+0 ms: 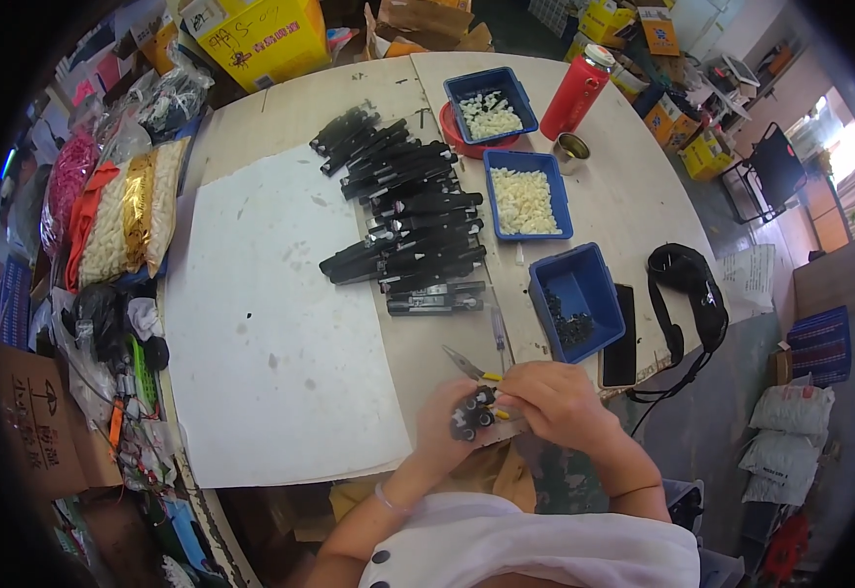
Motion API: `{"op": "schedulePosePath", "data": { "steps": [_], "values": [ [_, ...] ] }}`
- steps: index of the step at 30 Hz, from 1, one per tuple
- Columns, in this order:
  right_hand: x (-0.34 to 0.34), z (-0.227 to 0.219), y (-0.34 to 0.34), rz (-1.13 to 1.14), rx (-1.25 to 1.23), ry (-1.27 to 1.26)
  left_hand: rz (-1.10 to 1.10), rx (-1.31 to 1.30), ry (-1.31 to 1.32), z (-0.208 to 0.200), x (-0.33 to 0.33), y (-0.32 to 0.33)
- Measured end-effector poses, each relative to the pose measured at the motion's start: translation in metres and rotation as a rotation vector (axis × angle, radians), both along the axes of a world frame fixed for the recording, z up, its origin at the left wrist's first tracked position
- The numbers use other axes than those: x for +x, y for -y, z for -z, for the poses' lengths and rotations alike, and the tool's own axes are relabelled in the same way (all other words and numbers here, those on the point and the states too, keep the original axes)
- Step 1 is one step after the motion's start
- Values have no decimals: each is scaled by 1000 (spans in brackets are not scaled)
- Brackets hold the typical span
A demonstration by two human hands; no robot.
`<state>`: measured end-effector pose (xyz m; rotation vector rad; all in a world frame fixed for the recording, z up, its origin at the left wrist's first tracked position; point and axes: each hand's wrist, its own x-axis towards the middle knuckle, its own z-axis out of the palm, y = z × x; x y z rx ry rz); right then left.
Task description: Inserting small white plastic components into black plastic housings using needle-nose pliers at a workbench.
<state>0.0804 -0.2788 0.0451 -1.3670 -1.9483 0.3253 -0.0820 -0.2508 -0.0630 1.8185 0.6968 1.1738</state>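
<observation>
My left hand (pixel 434 423) is closed round a bundle of short black tubes (pixel 472 414), their round ends turned up, some with white bits in them. Against the right side of this bundle, my right hand (pixel 557 402) has its fingers pinched together; whatever they hold is hidden. Just beyond both hands lie pliers (pixel 466 367) with yellow handles, partly covered by my right hand. A slim pointed tool (pixel 499 328) rests above the pliers. Farther up the table is a long pile of black tubes (pixel 408 211), grouped in bundles.
Two blue trays (pixel 566 220) (pixel 530 116) hold small cream pieces; another blue tray (pixel 604 338) holds small black pieces. A red bottle (pixel 576 95), an open tin (pixel 572 149), a phone (pixel 620 338) and a black strapped pouch (pixel 699 299) stand or lie rightward. White sheet (pixel 270 333) covers the left.
</observation>
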Motion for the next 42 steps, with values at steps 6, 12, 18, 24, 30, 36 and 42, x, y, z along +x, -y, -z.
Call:
{"op": "schedulePosePath", "data": {
  "steps": [6, 12, 18, 24, 30, 36, 42],
  "values": [
    [1, -33, 2, -88, -113, 515, -2, 43, -28, 0, -2, 0],
    [-20, -46, 6, -13, -197, 895, 23, 67, -48, 0, 0, 3],
    [-12, -44, -5, -96, -439, 591, -32, 173, -30, 4, -1, 1],
    [85, -5, -128, 517, -311, 645, -61, 2, -27, -5, 4, 2],
    [132, 45, -180, 505, -530, 774, -102, -25, -11, -1, 6, 0],
    [111, 30, -156, 552, -331, 442, -59, -56, 9, 0, 3, 1],
    [27, -46, -58, 129, -516, -363, -54, -19, 6, 0, 2, 0]
  ]
}}
